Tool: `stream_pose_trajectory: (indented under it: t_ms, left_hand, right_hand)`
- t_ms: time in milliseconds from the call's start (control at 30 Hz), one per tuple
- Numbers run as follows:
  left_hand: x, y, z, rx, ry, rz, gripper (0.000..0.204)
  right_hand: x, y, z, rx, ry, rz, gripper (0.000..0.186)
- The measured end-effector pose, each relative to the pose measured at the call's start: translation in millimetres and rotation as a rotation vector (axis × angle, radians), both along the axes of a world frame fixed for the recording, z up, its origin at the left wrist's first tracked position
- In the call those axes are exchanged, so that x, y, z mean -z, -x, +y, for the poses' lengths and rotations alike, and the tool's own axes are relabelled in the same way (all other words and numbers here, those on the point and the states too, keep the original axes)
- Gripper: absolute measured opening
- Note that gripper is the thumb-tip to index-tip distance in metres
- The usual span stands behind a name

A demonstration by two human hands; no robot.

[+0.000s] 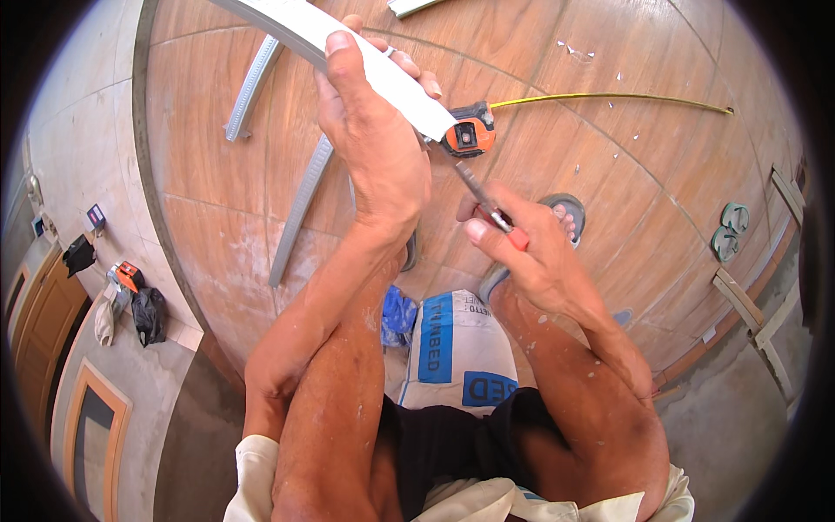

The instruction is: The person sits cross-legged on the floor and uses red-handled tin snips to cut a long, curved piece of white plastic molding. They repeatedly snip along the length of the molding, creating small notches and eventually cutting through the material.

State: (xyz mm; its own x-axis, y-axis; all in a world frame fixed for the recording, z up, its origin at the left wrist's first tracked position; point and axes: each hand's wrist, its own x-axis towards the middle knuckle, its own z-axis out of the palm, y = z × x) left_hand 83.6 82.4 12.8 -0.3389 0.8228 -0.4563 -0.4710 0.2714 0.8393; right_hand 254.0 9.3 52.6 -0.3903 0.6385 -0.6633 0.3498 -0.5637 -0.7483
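My left hand (383,165) is wrapped around a long white metal profile (402,94) that slants in from the top edge. The profile's near end lies beside an orange and black tape measure (487,132) on the floor, its yellow blade (609,96) pulled out to the right. In my right hand (548,252) is a pair of snips (474,185) with a red handle, pointing up toward the profile's end but apart from it. How far the jaws are parted cannot be made out. Two grey ribbed metal strips (300,213) lie to the left, partly behind my left arm.
A white and blue sack (474,335) stands between my legs, a blue crumpled bundle (398,311) beside it. White scraps (578,52) dot the wood-look tiles. Green sandals (724,242) and wooden pieces (739,300) lie right. Bags (148,315) rest near the left wall.
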Motion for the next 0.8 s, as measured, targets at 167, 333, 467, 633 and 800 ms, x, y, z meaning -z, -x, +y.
stream_pose_trajectory:
  t_ms: [167,333,467,633,800]
  left_hand:
    - [8,8,6,0.055,-0.009,-0.19,0.056]
    - [15,30,4,0.225,0.023,-0.392,0.049]
    - [30,37,2,0.105,0.016,-0.513,0.043]
    - [21,31,6,0.041,-0.049,-0.467,0.038]
    - [20,31,3,0.094,-0.094,-0.502,0.057]
  right_hand:
    - [3,-5,2,-0.028,-0.013,0.007,0.035]
    - [-1,-7,11,-0.061,0.2,0.054,0.042]
    - [-1,-3,6,-0.001,0.163,0.096,0.036]
    - [-7,-10,-1,-0.069,0.111,0.047,0.033]
    - [-6,-8,0,-0.143,0.197,-0.001,0.037]
